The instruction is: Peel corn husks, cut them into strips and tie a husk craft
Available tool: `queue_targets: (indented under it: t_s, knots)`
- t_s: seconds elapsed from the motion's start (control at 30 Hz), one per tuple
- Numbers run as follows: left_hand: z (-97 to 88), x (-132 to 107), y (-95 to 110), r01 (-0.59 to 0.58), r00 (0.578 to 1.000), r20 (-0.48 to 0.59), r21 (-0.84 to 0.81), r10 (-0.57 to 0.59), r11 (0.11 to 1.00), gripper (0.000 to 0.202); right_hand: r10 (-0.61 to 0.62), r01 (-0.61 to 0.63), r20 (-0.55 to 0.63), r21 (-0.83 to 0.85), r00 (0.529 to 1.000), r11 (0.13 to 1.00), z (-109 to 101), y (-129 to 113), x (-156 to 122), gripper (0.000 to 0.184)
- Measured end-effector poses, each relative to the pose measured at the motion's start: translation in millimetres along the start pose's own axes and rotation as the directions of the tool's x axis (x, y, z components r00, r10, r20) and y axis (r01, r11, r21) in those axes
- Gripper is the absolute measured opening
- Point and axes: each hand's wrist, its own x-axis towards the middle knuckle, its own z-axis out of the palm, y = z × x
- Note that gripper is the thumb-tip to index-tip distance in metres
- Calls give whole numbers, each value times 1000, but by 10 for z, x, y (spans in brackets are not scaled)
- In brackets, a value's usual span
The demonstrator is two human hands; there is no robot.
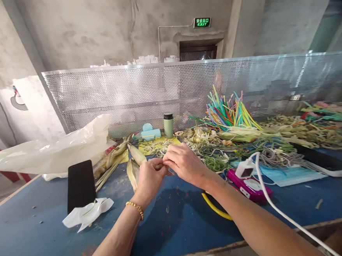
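My left hand (151, 178), with a beaded bracelet at the wrist, is closed around the lower end of a pale green corn husk (137, 153). The husk slants up and left from the fingers. Against it, my right hand (183, 163) pinches at the same spot, fingertips meeting those of the left. What lies between the right fingertips is too small and covered to make out. A drier, yellowish husk strip (132, 173) hangs just left of my left hand, partly behind it.
A phone (80, 185) and crumpled white tissue (89, 212) lie left, near a plastic bag (58, 151). Behind stand a green bottle (168, 126) and colourful pipe cleaners (228, 110). Rightward are green string (216, 163), a magenta power strip (249, 185), white cable (266, 195) and blue mask (291, 174).
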Motion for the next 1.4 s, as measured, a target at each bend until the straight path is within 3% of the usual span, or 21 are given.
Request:
queue_targets:
  t_s: [0.07,0.13,0.23,0.33,0.43,0.5,0.6,0.7,0.83,1.03,1.23,1.3,1.4]
  knots:
    - [-4,-11,26,41,995,96,-66,-34,997,11,51,-52,7,133,999,990,-53,75,28,18]
    - [-18,-26,74,89,982,178,-166,-59,982,9,141,-147,42,365,989,920,-82,178,36,18]
    - [-49,-51,149,134,967,250,-305,-57,943,15,272,-318,178,678,946,662,-57,319,14,25]
    - [-78,-62,176,147,967,249,-381,-52,913,23,331,-406,272,790,904,460,38,356,-18,34]
    - [-96,-51,154,138,978,202,-424,-56,895,25,376,-399,245,817,894,417,144,280,-31,35]
    - [-97,-36,134,129,986,150,-461,-66,878,24,404,-372,182,804,897,463,194,206,-29,35]
    - [-88,-12,114,117,993,81,-510,-88,852,25,393,-325,65,691,917,646,233,130,-28,32]
    - [-80,10,99,123,991,20,-505,-131,854,25,276,-225,-35,487,961,844,244,119,-42,24]
    - [-78,33,83,119,981,-94,-414,-172,903,20,110,-90,-71,247,991,965,210,110,-62,20]
    - [-54,44,23,101,978,-154,-240,-141,965,13,-48,51,31,-95,998,994,91,12,-59,24]
    - [-25,32,-16,46,978,-206,35,-38,998,13,-109,111,28,-88,994,990,90,-2,-65,28]
    - [-20,24,-15,36,983,-182,79,-21,996,15,-108,110,21,-69,994,992,87,4,-56,28]
    - [-16,2,9,42,999,-30,38,-41,998,16,-56,56,9,-41,998,998,45,43,-26,23]
